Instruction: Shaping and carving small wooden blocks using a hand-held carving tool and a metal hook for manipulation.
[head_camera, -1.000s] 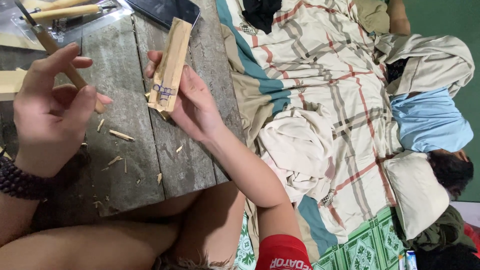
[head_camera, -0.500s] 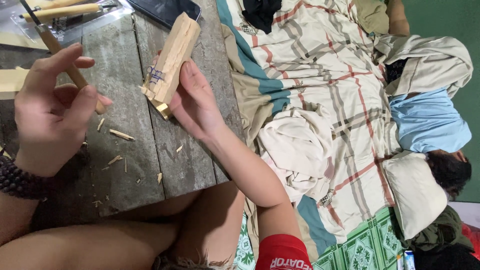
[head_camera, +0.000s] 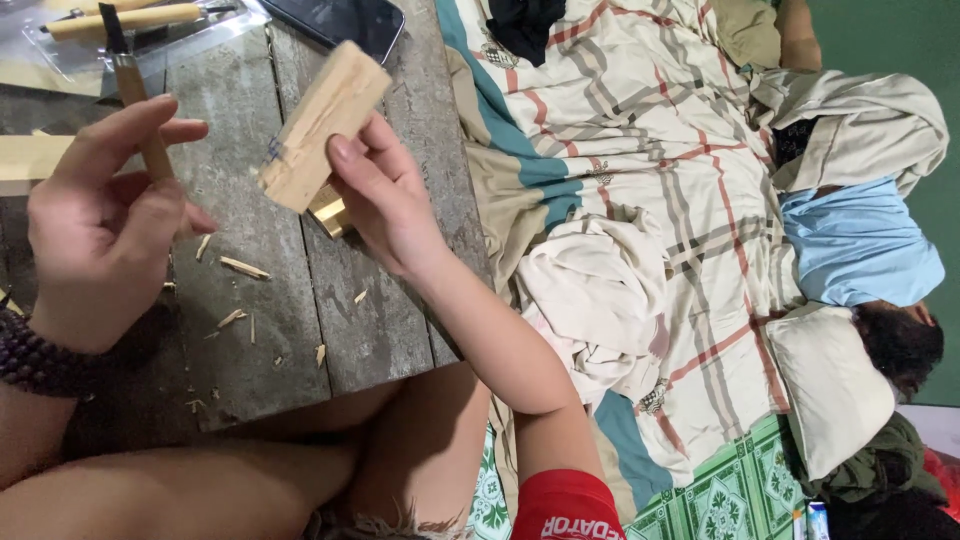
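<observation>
A pale wooden block (head_camera: 320, 125), rectangular with rough-cut faces, is tilted with its far end raised above the tabletop (head_camera: 260, 300). A wood-handled carving knife (head_camera: 135, 100) stands nearly upright, dark blade pointing away.

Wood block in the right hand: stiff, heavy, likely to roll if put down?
The wood block is probably stiff and light: pale wood, held up by the right hand alone. Its flat faces and square edges suggest it won't roll on the table.
</observation>
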